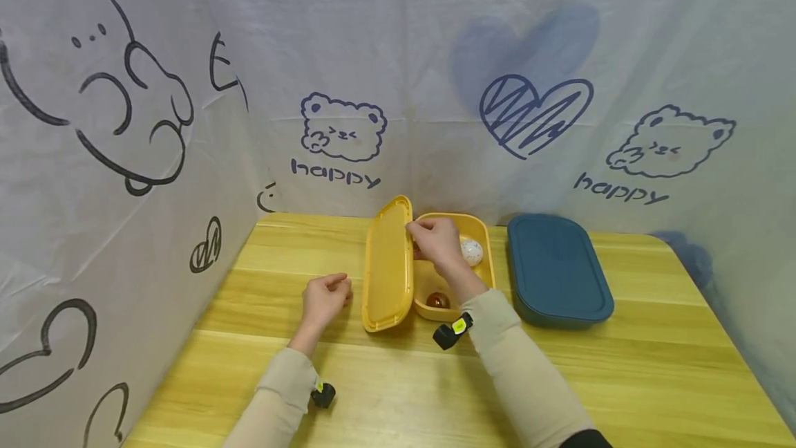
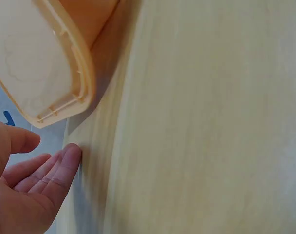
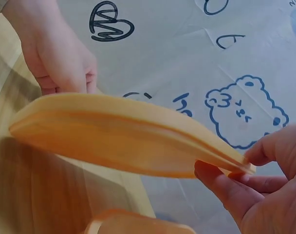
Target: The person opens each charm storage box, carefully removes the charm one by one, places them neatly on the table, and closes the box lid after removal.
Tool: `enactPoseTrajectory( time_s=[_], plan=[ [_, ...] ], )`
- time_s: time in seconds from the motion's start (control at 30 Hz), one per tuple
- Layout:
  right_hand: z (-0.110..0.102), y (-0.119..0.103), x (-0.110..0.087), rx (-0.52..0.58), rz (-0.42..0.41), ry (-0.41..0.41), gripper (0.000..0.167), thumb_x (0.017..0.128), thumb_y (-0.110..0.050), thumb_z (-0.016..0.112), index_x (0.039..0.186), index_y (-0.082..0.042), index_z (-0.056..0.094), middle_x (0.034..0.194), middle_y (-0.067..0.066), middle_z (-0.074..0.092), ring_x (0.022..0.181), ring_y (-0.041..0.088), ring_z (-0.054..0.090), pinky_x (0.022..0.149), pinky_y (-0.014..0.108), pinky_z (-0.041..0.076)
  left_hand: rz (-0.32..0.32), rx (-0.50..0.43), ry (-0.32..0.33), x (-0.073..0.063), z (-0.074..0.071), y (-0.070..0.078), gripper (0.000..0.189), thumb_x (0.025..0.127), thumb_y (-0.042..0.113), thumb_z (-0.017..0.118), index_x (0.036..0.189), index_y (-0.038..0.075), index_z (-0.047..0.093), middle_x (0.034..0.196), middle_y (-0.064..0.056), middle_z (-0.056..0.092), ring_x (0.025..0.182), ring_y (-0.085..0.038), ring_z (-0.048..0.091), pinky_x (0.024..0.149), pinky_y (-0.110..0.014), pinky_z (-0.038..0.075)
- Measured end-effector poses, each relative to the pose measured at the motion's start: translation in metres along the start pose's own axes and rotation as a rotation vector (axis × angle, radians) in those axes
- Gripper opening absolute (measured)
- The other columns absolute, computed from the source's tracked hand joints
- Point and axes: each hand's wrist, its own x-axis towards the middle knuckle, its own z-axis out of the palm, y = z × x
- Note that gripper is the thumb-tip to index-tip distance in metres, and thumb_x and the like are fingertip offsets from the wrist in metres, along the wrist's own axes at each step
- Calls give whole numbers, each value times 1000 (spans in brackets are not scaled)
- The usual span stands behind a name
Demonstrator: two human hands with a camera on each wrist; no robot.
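Note:
A yellow lid (image 1: 387,268) stands tilted on its long side, just left of a yellow box (image 1: 487,275). My right hand (image 1: 437,244) pinches the lid's far right edge between thumb and fingers; in the right wrist view the lid (image 3: 114,136) stretches leftward from that grip. Inside the box lie a white speckled ball (image 1: 472,252) and a shiny brown ball (image 1: 438,301). My left hand (image 1: 326,299) is left of the lid, apart from it, with nothing held. In the left wrist view its fingers (image 2: 55,183) are loosely bent below the lid's corner.
A dark blue lidded box (image 1: 557,268) sits to the right of the yellow box on the wooden table (image 1: 385,386). A white printed cloth (image 1: 429,75) hangs behind the table and along its left side.

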Motion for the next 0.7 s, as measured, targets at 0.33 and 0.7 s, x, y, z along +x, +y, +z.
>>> enactPoseTrajectory(
  time_s=[0.33, 0.7],
  plan=[
    [-7, 10, 3, 38, 39, -15, 27, 99, -19, 65, 110, 1, 80, 91, 9, 71, 65, 10, 68, 76, 36, 66, -14, -94, -100, 4, 0, -3, 36, 104, 10, 65, 134, -8, 67, 120, -31, 74, 92, -32, 80, 75, -33, 66],
    [-7, 25, 4, 85, 13, -7, 25, 100, -18, 64, 92, 2, 76, 74, 2, 64, 64, 11, 62, 62, 26, 60, 17, -27, 3, 5, -10, -1, 30, 100, 9, 70, 128, -1, 74, 115, -22, 78, 92, -13, 73, 70, -14, 55]
  ],
)
